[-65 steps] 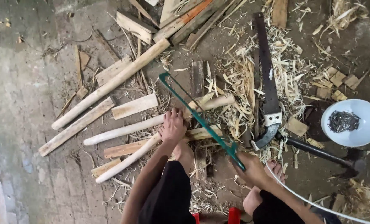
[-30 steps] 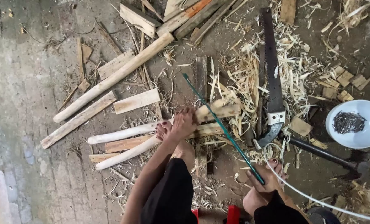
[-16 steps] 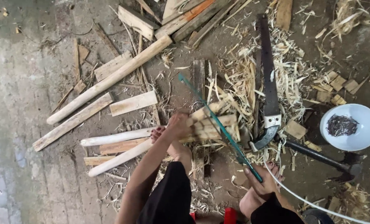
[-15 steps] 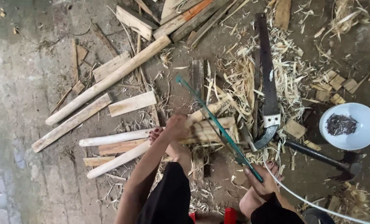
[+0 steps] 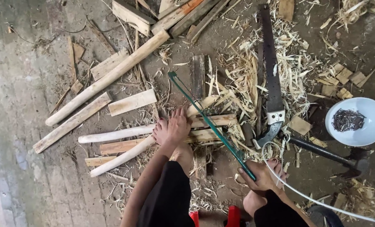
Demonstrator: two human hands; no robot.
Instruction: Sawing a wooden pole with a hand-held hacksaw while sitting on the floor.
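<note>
- Rough concrete floor (image 5: 23, 126), grey and stained, fills the view; split timber, pale shavings and offcuts are strewn over its middle and right.
- Longest piece: a round, peeled pole (image 5: 107, 77) running diagonally from lower left to upper right, with a flat slat (image 5: 71, 122) lying just beside it on a similar slant.
- A large handsaw (image 5: 271, 75) lies well right of the work, blade pointing away from the person, handle toward them; a dark-handled hammer (image 5: 326, 153) rests near its handle.
- The green-framed saw (image 5: 210, 124) crosses the scene on a diagonal, its far tip up and to the left, its near end down and to the right in the right hand (image 5: 261, 176). That hand's fingers are closed around the grip.
- Under the saw lie the flat wooden strips (image 5: 208, 128), their long axis running left to right, so the blade crosses them at a slant.
- The left hand (image 5: 172, 128) presses flat on those strips, fingers spread and open, gripping nothing, just left of where the blade crosses. It is the nearer hand to the wood; the cut line lies to its right.
- A rounded white stick (image 5: 116, 135) extends left from under that hand.
- A white bowl (image 5: 370, 130) holding dark nails sits at far right.
- A thin white cord (image 5: 305, 195) curves past the right wrist.
</note>
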